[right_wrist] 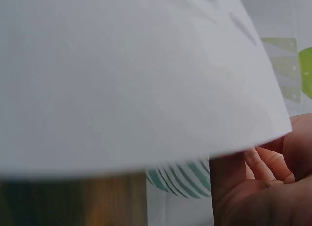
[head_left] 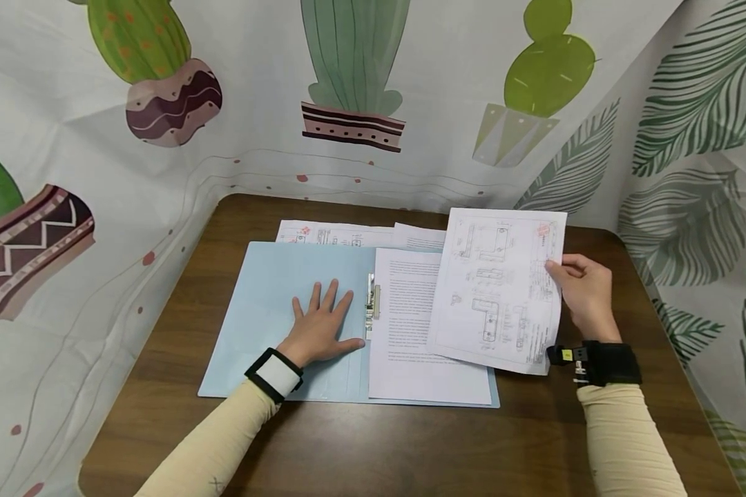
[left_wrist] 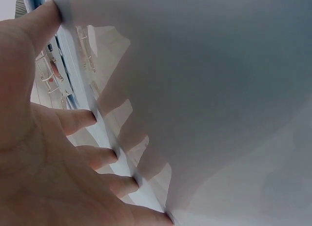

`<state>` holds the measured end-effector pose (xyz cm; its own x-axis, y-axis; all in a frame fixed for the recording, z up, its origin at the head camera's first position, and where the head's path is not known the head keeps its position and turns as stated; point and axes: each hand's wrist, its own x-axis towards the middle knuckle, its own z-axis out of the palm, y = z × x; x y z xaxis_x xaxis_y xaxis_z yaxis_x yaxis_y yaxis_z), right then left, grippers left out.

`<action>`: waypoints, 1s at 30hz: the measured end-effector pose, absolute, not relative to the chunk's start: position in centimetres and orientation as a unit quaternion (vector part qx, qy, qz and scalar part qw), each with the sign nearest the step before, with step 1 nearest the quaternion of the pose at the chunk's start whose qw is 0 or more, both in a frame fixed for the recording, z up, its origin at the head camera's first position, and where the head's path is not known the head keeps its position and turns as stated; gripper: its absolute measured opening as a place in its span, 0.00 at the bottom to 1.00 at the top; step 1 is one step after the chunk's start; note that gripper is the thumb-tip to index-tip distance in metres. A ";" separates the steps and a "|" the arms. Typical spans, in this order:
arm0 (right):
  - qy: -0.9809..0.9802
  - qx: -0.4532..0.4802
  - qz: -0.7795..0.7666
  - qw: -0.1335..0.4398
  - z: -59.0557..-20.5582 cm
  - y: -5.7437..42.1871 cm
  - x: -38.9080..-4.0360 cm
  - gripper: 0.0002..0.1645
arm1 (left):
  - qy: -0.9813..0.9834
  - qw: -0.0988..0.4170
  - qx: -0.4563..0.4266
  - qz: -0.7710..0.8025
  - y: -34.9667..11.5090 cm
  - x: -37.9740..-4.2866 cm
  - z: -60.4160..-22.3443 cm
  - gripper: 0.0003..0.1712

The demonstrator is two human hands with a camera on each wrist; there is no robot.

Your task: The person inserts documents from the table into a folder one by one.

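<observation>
A light blue folder lies open on the table. My left hand rests on its left cover with fingers spread; in the left wrist view the fingertips touch the cover's smooth surface. Just right of that hand is the folder's metal clip. A stack of printed text sheets lies on the right side of the folder. Over this stack, my right hand pinches the right edge of a sheet with technical drawings and a red stamp. The sheet bows in the right wrist view.
More papers stick out behind the folder's top edge. The brown wooden table has a rounded back edge against a cloth backdrop printed with cacti and leaves.
</observation>
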<state>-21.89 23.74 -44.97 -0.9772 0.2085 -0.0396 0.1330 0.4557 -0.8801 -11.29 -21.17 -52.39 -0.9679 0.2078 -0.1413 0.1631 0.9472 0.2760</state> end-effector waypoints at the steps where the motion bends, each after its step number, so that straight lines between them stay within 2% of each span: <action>1: -0.854 -0.096 0.510 0.033 -45.2 23.6 -21.9 0.25 | 0.983 0.084 0.095 0.132 -21.2 -11.3 -52.5 0.60; 9: -0.865 -0.082 0.494 0.002 -46.5 22.7 -21.9 0.26 | 0.983 0.082 0.095 0.132 -21.2 -11.4 -52.5 0.60; 30: -0.863 -0.039 0.502 -0.037 -49.5 19.7 -21.4 0.21 | 0.984 0.085 0.092 0.130 -21.2 -11.4 -52.7 0.60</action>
<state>-21.39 19.68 -49.48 -0.9941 0.0301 -0.1041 0.1054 0.4929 -0.8637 -11.43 -21.21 -52.65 -0.9686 0.2036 -0.1426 0.1597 0.9494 0.2705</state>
